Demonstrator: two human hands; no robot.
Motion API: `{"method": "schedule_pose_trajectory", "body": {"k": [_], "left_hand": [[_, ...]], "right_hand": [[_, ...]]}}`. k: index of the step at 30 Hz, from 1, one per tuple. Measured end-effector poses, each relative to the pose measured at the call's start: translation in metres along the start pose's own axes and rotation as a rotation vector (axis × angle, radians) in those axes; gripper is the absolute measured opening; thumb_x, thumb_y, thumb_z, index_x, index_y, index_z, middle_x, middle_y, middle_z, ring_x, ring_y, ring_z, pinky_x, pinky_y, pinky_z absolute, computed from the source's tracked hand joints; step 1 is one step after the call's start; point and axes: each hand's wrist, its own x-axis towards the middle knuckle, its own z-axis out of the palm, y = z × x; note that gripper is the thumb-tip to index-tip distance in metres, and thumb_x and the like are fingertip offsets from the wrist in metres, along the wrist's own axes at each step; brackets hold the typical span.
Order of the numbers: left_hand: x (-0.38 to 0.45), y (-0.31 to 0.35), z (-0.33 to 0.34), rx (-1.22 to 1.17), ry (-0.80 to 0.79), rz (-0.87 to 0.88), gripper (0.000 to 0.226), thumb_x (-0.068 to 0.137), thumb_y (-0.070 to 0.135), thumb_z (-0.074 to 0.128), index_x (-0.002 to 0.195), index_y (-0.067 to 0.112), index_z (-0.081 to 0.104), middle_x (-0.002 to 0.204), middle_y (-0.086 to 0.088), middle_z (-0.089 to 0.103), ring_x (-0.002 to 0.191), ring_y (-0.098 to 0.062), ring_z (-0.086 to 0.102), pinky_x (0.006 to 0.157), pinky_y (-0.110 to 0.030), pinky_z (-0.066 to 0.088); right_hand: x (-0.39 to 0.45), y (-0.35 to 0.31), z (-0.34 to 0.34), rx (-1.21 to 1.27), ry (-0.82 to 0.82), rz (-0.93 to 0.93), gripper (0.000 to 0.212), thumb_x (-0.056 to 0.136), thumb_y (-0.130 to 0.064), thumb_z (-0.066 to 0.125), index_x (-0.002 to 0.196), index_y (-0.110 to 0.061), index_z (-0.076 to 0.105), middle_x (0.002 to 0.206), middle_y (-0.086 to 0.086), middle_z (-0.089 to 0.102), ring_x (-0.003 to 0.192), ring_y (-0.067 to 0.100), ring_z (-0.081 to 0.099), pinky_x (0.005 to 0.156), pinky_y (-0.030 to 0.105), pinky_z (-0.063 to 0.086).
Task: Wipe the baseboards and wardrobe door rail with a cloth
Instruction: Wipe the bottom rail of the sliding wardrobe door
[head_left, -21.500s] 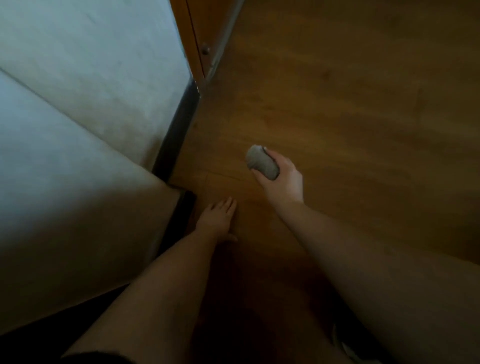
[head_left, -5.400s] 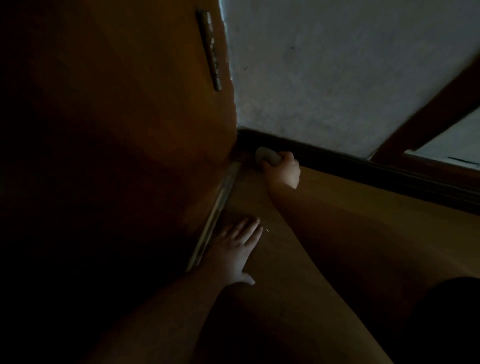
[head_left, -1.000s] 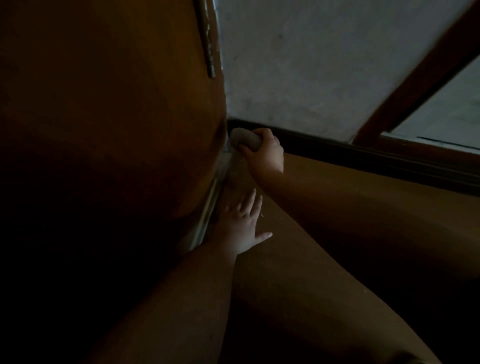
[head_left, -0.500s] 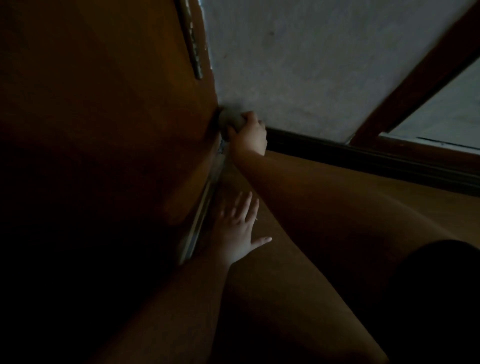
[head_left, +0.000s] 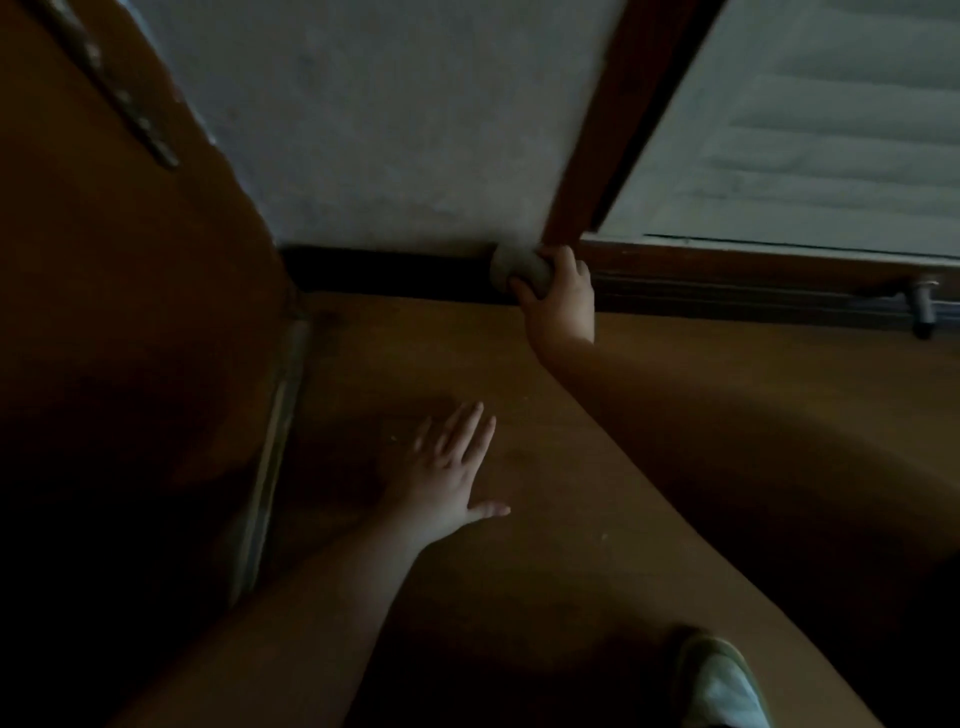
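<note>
Cloth (head_left: 521, 271): balled grey wad, clamped in the curled fingers of the right hand (head_left: 561, 301), pressed against the dark baseboard (head_left: 395, 274) at its right end, beside the door frame (head_left: 613, 135).
Baseboard: long axis runs left from the cloth toward the wardrobe corner.
Wardrobe door rail (head_left: 272, 447): lies nearer the left hand (head_left: 447, 478), whose fingers rest spread and flat on the floor (head_left: 545, 561), holding nothing.

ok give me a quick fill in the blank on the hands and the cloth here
1. The right hand grips a balled ____.
2. The cloth is against the dark ____ below the wall.
3. The left hand rests flat on the ____.

Missing words: cloth; baseboard; floor
</note>
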Motion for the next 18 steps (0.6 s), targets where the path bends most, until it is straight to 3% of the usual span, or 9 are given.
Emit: {"method": "schedule_pose_trajectory", "body": {"k": [3, 6, 9, 18], "left_hand": [[0.015, 0.023, 0.006, -0.017, 0.013, 0.04, 0.113, 0.069, 0.094, 0.005, 0.15, 0.022, -0.027, 0.151, -0.001, -0.045, 0.145, -0.02, -0.027, 0.112, -0.046, -0.018], [0.025, 0.045, 0.006, 0.002, -0.009, 0.083, 0.114, 0.069, 0.094, 0.009, 0.151, 0.022, -0.023, 0.154, 0.001, -0.04, 0.147, -0.022, -0.024, 0.111, -0.047, -0.019], [0.035, 0.058, -0.002, -0.001, -0.029, 0.069, 0.116, 0.074, 0.092, 0.028, 0.152, 0.022, -0.022, 0.161, -0.001, -0.03, 0.15, -0.024, -0.019, 0.111, -0.047, -0.019], [0.045, 0.081, -0.02, 0.008, -0.086, -0.041, 0.113, 0.084, 0.076, 0.048, 0.156, 0.015, -0.013, 0.164, -0.007, -0.02, 0.152, -0.026, -0.011, 0.122, -0.046, 0.001]], "right_hand": [[0.004, 0.031, -0.033, -0.043, 0.051, 0.013, 0.036, 0.089, -0.019, 0.069, 0.122, -0.015, 0.055, 0.119, 0.006, 0.052, 0.096, 0.009, 0.048, 0.077, 0.019, 0.037], [0.008, 0.053, -0.064, -0.062, 0.098, 0.054, 0.035, 0.09, -0.017, 0.068, 0.123, -0.018, 0.054, 0.123, 0.005, 0.051, 0.098, 0.009, 0.048, 0.073, 0.013, 0.036], [0.012, 0.069, -0.093, -0.096, 0.13, 0.106, 0.035, 0.091, -0.016, 0.067, 0.124, -0.017, 0.053, 0.126, 0.007, 0.05, 0.099, 0.011, 0.049, 0.081, 0.023, 0.04], [0.005, 0.113, -0.141, -0.167, 0.19, 0.213, 0.041, 0.092, -0.021, 0.067, 0.128, -0.018, 0.049, 0.129, 0.009, 0.047, 0.1, 0.011, 0.044, 0.084, 0.024, 0.038]]}}
